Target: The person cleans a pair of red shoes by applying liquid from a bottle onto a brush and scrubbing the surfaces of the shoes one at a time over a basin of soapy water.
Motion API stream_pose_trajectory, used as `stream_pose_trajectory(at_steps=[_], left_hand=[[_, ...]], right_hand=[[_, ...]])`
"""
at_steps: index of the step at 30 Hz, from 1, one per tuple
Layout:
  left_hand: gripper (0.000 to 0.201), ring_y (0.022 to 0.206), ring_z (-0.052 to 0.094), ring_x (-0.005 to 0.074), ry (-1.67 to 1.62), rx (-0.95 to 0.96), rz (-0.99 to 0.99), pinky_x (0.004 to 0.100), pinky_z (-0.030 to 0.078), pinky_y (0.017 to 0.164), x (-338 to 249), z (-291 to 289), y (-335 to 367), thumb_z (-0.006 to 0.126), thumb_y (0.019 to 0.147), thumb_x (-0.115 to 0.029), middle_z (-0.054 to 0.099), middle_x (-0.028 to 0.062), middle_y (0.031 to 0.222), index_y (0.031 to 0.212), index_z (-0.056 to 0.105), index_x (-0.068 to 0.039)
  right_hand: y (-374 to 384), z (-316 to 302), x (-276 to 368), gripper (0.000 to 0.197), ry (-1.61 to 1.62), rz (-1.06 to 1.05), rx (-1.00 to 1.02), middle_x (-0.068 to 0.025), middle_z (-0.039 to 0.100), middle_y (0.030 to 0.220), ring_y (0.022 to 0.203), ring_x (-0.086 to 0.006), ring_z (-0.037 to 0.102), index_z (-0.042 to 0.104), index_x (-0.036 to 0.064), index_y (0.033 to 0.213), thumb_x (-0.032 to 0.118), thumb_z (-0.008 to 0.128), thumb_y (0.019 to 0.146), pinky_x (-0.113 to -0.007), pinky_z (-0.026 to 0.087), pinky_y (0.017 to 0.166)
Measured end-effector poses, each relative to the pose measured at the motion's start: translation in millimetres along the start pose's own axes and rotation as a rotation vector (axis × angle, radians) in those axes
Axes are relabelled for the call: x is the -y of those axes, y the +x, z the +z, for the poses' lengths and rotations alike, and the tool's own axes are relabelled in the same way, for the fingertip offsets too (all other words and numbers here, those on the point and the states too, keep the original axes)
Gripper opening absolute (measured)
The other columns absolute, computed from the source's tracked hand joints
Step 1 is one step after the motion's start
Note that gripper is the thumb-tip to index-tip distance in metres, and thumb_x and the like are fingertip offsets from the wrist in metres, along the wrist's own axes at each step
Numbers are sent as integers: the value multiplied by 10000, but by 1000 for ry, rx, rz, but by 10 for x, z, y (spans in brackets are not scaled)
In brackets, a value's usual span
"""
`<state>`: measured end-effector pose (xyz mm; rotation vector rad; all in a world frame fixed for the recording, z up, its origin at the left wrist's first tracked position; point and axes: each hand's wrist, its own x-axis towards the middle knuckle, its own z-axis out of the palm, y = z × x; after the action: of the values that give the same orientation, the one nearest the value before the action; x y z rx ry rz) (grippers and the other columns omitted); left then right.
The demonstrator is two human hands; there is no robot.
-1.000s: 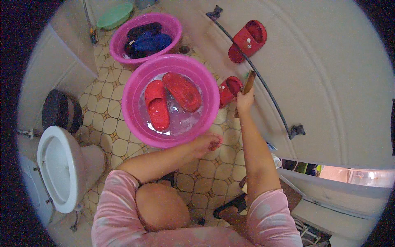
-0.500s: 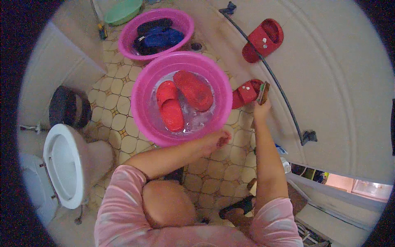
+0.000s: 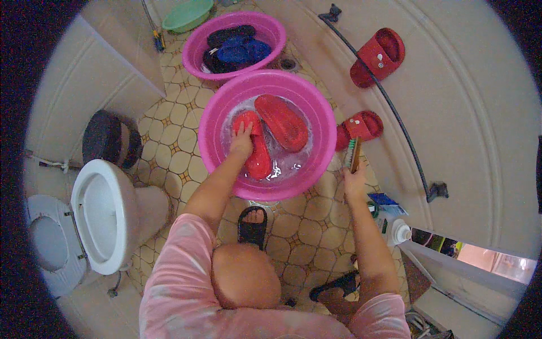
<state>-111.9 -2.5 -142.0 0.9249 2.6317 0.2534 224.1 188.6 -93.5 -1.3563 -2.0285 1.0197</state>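
Plainly, the left-hand red slipper (image 3: 259,161) is found in the left part of the nearer pink basin (image 3: 276,192), top side up, with its long axis running away from the person and its heel end lying nearest the basin's near wall. It is reached by the left hand (image 3: 241,144), clearly the nearer of the two; the fingers are laid over the strap, slightly parted, while the thumb is too hidden for it to be told whether the slipper is gripped or merely pressed. Just beside it, toward the basin's right, a second red slipper (image 3: 282,123) is seen, its long axis slanted down to the right (it is touched by neither hand). Outside the basin, off its lower right side, a wooden brush (image 3: 356,158) is held in the closed right hand (image 3: 354,183), its green bristles turned toward the basin and its far end pointed away from the person. The held slipper is thus placed to the brush's left, with the basin's right wall between them. Just off the basin's right rim, another red slipper (image 3: 364,125) is left untouched, near the brush's tip.
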Motion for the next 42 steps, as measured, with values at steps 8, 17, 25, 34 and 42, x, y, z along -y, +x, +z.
stream_pose_trajectory(at_steps=[8,17,25,34,42], left_hand=[[908,1347,-100,414,178,259,15,587,131,1057,-287,366,-167,431,811,-635,-74,79,1503,1440,-24,-165],[1064,1352,-120,389,238,338,-115,576,60,1063,-437,249,-394,496,738,-682,-95,78,1502,1431,-56,-93],[1028,1352,-86,390,138,203,-149,590,126,1047,-652,258,-386,618,708,-577,0,113,1498,1439,43,-139],[706,1205,374,417,-257,-144,-141,496,368,960,305,299,256,590,809,-382,251,247,1383,1402,235,-241],[377,889,624,318,-156,-18,-10,441,496,749,108,346,217,452,893,-235,629,181,1006,1266,476,-179]], right_hand=[[-236,-11,-69,462,102,-34,24,-98,536,962,719,-156,555,476,-3,1165,55,658,745,-275,469,556],[-382,-131,5,503,282,334,185,-142,556,1058,961,-268,539,454,7,1190,80,652,733,-363,421,866],[-431,-157,-461,465,130,231,62,-70,593,809,644,-141,579,438,58,1195,13,619,769,-253,483,522],[-602,-114,-176,480,334,200,123,-81,587,847,652,-147,582,438,64,1201,-23,578,750,-264,488,540],[-634,-600,4,438,337,328,107,-65,574,795,631,-134,575,463,34,1178,-18,566,755,-267,481,531]])
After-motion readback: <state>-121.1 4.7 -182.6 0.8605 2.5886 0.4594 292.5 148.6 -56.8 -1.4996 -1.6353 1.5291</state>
